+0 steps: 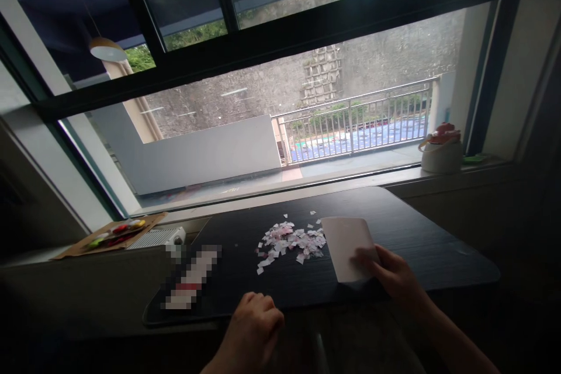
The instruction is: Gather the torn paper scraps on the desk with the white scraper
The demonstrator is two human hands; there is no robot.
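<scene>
My right hand (392, 273) grips a pale sheet of card (348, 245) with rounded corners by its right edge, thumb on top. The card is tilted above the dark table (394, 216), its left edge beside a loose heap of small white and pinkish paper scraps (289, 239). Several scraps lie scattered around the heap. My left hand (258, 321) is at the table's front edge, its fingers curled into a loose fist. What those fingers hold, if anything, is hidden.
A blurred-out strip (193, 280) lies on the table's left end. On the sill stand a white pot (440, 155) at right and, at left, brown cardboard (72, 250) with colourful bits beside a white ridged box (160, 238). A large window (210, 155) rises behind the table.
</scene>
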